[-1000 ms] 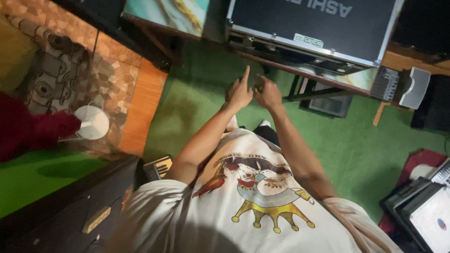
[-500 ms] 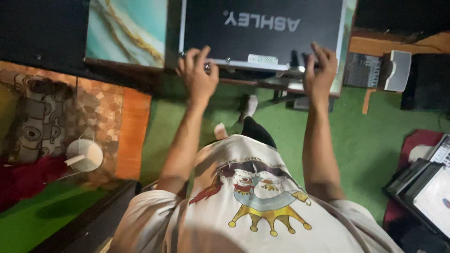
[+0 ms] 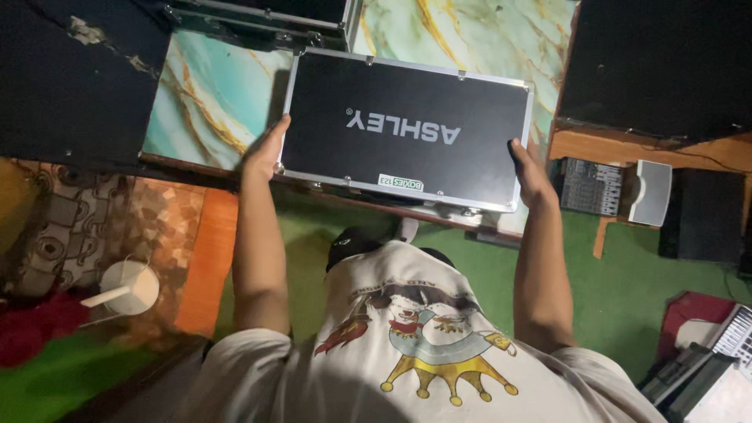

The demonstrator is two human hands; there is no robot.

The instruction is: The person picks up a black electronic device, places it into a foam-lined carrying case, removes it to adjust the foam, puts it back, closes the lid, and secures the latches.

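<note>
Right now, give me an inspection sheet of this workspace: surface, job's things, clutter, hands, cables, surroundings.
Surface: marbled teal and gold tabletop, partly covered by cases.
Job's things: black flat case with silver metal edging, lying on the tabletop with its near edge at the table's front.
Clutter: second metal-edged case behind it.
Hands: left hand grips the case's left end; right hand grips its right end.
Cables: nothing seen.
Surroundings: green floor; small audio mixer on a wooden shelf at right; white round object on a patterned rug at left; keyboard-like gear at bottom right.
</note>
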